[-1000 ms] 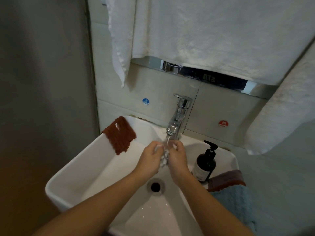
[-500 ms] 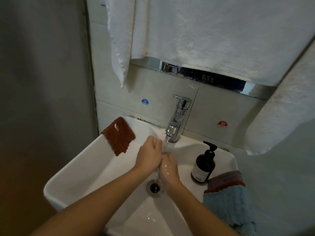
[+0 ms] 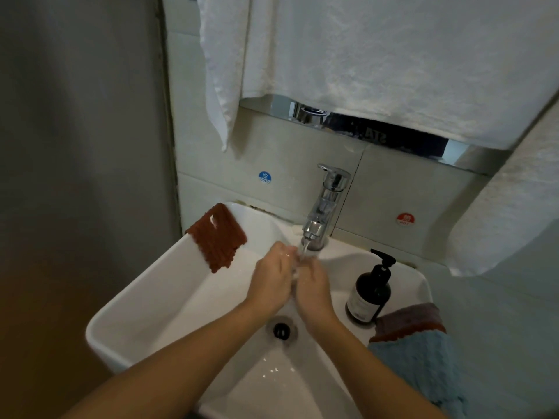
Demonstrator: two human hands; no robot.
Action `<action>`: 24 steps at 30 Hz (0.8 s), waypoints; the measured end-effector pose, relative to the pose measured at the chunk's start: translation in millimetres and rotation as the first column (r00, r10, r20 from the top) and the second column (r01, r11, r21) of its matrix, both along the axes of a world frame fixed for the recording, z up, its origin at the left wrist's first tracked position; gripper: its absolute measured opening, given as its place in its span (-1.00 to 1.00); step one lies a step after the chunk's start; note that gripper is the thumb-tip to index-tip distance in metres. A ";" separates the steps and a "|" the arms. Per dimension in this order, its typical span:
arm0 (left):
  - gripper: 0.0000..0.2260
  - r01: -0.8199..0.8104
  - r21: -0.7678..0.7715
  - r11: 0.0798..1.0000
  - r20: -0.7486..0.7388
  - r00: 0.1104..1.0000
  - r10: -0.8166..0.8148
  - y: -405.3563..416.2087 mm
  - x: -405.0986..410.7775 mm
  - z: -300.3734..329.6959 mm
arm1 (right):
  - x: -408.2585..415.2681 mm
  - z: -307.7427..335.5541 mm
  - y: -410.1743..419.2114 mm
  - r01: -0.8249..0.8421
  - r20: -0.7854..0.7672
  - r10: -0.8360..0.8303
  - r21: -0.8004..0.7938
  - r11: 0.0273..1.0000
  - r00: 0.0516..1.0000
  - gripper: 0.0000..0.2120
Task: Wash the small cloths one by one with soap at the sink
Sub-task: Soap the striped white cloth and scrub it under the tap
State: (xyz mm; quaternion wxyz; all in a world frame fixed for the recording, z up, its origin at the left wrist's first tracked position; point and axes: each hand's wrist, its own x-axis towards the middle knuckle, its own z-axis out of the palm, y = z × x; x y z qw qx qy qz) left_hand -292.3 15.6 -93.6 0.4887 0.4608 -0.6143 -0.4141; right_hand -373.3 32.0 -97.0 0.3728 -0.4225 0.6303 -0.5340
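Under the tap | left hand — right hand pressed together | fingers curled; held thing unclear

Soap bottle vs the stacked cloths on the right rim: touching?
Touching. The head view shows the top cloth's edge meeting the soap bottle's base on the sink, no gap between.

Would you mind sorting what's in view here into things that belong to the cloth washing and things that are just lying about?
Job: left hand, right hand, tap, sink, soap bottle, rust cloth, blue cloth.
Lying about: white towels, cold sticker, hot sticker.
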 end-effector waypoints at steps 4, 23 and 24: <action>-0.86 0.113 0.057 0.992 -0.029 0.993 -0.111 9.9 -11.2 -0.4 | -3.5 2.2 0.3 0.171 0.014 -0.171 0.014 0.985 0.985 -0.89; -0.85 0.168 0.199 0.965 -0.101 0.983 -0.150 3.5 0.1 9.0 | -33.5 -0.8 9.0 0.064 -0.486 -0.046 0.020 0.998 0.873 -0.85; -0.87 0.166 0.216 0.962 -0.129 0.982 -0.141 1.7 2.2 10.4 | -33.3 1.4 11.5 0.062 -0.414 -0.069 -0.029 0.998 0.907 -0.80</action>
